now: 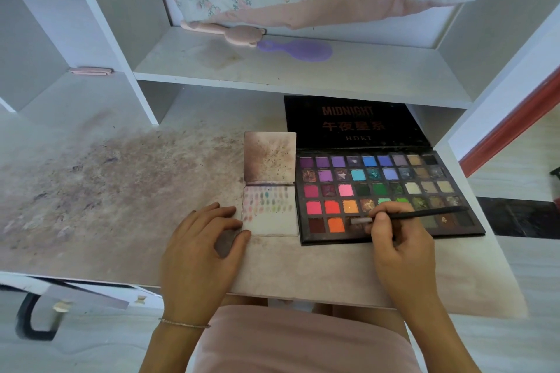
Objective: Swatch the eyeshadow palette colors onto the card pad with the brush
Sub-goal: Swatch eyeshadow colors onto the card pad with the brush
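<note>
The right hand [394,239] pinches a thin black brush [418,215] between thumb and curled fingers, the handle running out to the right and the pale tip resting in the bottom row of the eyeshadow palette [388,194], just right of the orange pan. The hand lies over the palette's near edge, covering part of that bottom row. The palette is open, its black lid [351,121] folded back away from the person and marked MIDNIGHT.

Just left of the palette, touching or nearly touching its side, lies the card pad [269,212], flipped open, with its stained cover [269,156] turned up beyond it. Rows of small colour dabs fill the far part of the open page; the near part is bare. The left hand [203,248] rests flat on the desk [91,191] left of the palette, fingers relaxed and spread, fingertips and thumb touching the pad's left edge and near corner.

On the shelf beyond the palette lie a purple hairbrush [300,50] and a pink handled thing [230,33].
</note>
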### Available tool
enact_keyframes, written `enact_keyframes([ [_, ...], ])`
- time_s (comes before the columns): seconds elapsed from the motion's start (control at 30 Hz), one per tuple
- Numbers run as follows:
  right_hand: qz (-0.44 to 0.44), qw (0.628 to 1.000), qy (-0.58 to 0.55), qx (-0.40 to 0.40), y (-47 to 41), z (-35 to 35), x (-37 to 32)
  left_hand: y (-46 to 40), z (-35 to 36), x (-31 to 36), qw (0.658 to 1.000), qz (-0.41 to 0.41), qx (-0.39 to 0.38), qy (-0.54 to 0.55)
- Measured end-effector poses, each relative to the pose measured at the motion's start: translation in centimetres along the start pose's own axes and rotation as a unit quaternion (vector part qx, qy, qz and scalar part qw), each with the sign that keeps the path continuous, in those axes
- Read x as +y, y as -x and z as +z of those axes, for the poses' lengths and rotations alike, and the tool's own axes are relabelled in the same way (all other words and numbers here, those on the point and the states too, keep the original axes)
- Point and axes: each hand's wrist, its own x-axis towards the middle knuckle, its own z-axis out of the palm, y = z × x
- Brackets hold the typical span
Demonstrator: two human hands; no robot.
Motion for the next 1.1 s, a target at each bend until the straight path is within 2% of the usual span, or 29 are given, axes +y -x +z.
enact_keyframes([
  [0.17,-0.037,0.995,-0.062,-0.068,0.5,3.0,-2.0,-0.1,0.0,0.0,1.000,0.000,0.001,0.004],
  [0.3,-0.058,0.992,-0.045,-0.105,0.9,5.6,-2.9,-0.1,0.0,0.1,1.000,-0.002,-0.001,0.003],
  [0.6,-0.087,0.985,0.016,-0.145,0.7,7.9,-3.0,0.0,0.0,0.0,1.000,0.004,-0.001,0.003],
  [1.1,-0.080,0.977,0.057,-0.188,0.7,7.9,-2.7,0.0,0.1,-0.1,1.000,0.007,0.001,0.004],
])
